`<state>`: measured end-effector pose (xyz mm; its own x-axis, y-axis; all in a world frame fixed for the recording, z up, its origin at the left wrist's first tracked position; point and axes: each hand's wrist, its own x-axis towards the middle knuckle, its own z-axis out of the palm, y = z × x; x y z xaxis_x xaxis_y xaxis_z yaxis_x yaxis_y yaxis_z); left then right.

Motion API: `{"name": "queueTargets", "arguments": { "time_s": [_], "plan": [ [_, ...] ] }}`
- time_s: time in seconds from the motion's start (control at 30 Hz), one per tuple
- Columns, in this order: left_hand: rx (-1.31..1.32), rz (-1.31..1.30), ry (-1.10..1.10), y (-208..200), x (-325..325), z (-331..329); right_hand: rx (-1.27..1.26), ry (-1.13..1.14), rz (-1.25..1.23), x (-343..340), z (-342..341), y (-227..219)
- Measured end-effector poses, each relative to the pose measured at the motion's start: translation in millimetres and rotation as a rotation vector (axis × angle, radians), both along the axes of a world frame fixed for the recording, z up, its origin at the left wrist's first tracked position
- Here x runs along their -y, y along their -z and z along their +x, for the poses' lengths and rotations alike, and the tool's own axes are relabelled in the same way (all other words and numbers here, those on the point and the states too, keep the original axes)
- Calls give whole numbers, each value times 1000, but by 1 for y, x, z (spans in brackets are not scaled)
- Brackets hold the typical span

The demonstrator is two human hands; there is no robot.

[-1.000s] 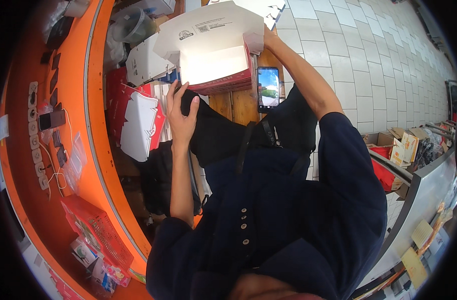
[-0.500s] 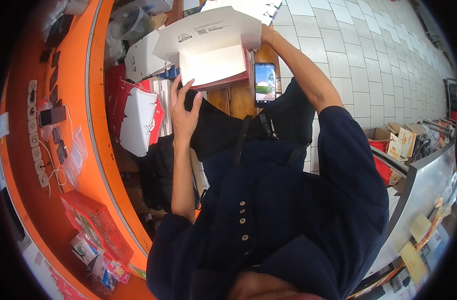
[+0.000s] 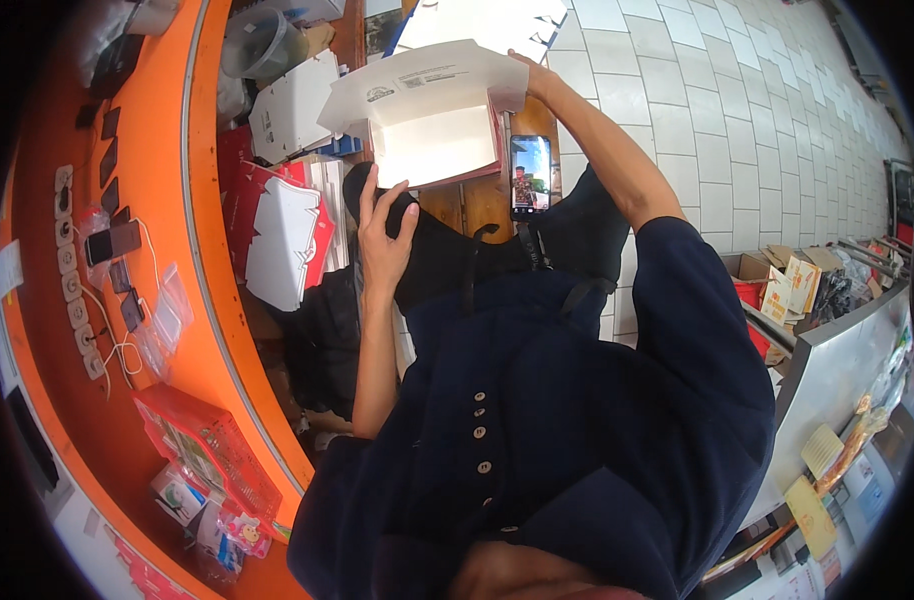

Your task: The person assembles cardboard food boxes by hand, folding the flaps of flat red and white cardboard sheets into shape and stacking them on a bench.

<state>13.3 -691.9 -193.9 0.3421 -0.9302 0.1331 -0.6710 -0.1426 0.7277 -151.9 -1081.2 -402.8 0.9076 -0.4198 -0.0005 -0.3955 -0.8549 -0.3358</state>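
Note:
An open cardboard box, white inside and dark red outside, sits before me on a wooden bench with its printed white lid raised at the far side. My left hand is at the box's near left corner, fingers stretched and apart, fingertips touching or very close to the edge. My right hand is at the lid's right end and seems to pinch its edge; part of its fingers is hidden behind the card. Right of the box lies a phone with a lit picture on its screen.
Flat red and white box blanks are stacked at the left, with more white card sheets beyond the lid. An orange counter runs along the left, holding a red basket and a power strip. Tiled floor lies right.
The raised lid has lowered and shifted slightly right in the picture. My left hand has moved a little right and nearer me, its fingers still apart. The phone's screen picture has changed.

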Motion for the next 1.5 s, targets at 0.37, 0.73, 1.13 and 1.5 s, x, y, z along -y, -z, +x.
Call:
{"name": "queueTargets", "arguments": {
  "time_s": [0.37, 0.73, 1.13, 1.5],
  "plan": [
    [-55, 122, -65, -15, 5, -5, -272, 5, -214, -34, 4, -60],
    [251, -8, 50, 5, 20, -5, 445, 363, -166, -33, -17, -161],
    [376, -35, -5, 11, 27, -22, 1154, 950, 46, -225, -154, -289],
    [-526, -12, 315, -39, 84, -128, 1006, 1030, 38, -350, -171, -296]
  ]
}}
